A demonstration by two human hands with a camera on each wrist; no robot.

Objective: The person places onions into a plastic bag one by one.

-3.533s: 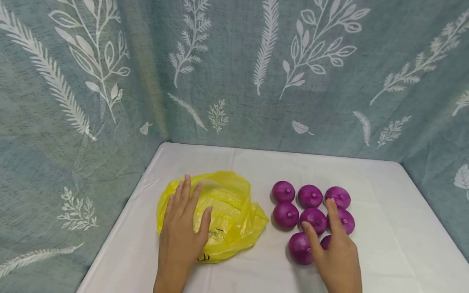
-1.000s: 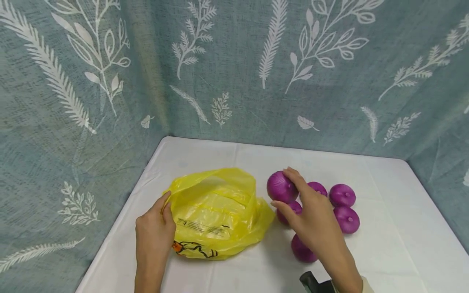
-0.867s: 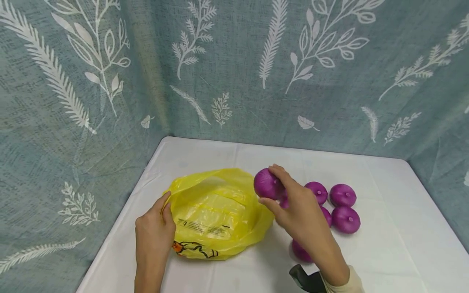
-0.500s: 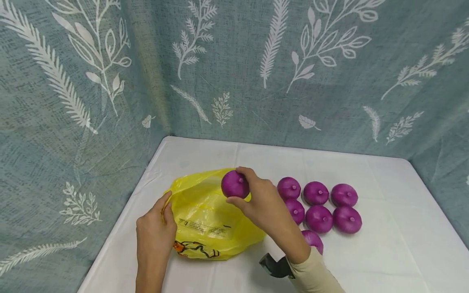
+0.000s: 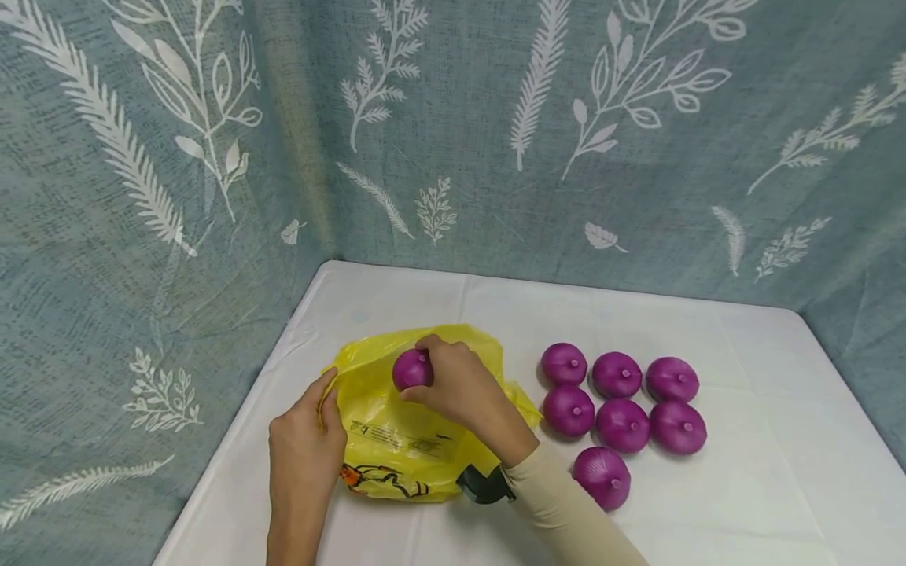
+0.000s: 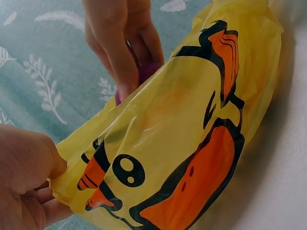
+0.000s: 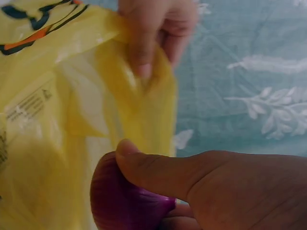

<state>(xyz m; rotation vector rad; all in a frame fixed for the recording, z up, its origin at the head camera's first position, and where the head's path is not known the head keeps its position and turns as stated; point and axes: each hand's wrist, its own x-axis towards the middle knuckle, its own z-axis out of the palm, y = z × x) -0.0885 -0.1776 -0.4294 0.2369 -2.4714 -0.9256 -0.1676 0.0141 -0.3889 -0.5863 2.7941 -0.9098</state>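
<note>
While the left hand (image 5: 306,440) pinches the rim of the yellow plastic bag (image 5: 446,475), the right hand (image 5: 463,389) grips one red onion (image 5: 409,371) at the bag's mouth. Step in hand, as judged: bagging this onion. The next move would call for lowering it inside and parting the fingers. Right thumb and fingers are clamped round the onion; its clearance from the bag's floor cannot be told. The bag lies towards the tabletop's (image 5: 764,409) left edge; seven loose onions (image 5: 622,425) sit between it and the right edge.
</note>
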